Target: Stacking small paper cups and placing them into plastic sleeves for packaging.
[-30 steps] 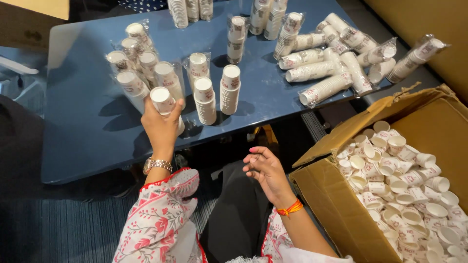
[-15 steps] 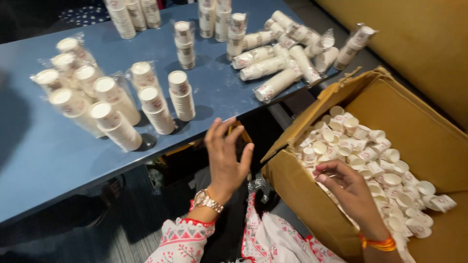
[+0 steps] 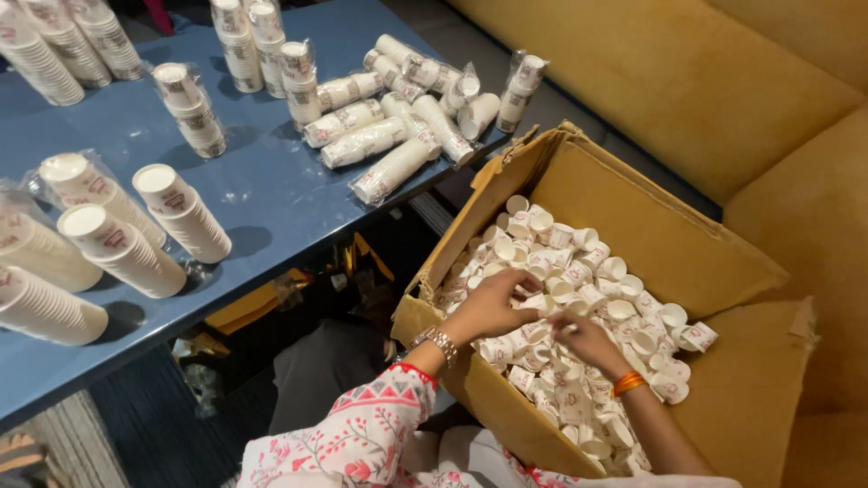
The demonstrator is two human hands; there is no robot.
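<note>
left hand [image 3: 493, 305] closed on cups [image 3: 579, 271] in box [image 3: 687, 244] | right hand [image 3: 586, 339] pinching a cup | wrapped stacks [image 3: 389, 136] on counter [image 3: 271, 199]

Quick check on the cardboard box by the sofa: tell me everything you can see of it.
The cardboard box is plain brown corrugated card, open at the top with its flaps folded outward. It sits tilted beside the blue table, against the yellow sofa. Its near rim is crumpled and frayed. Loose small white paper cups fill it in a jumbled heap. The left hand and right hand both reach inside, among the cups.
</note>
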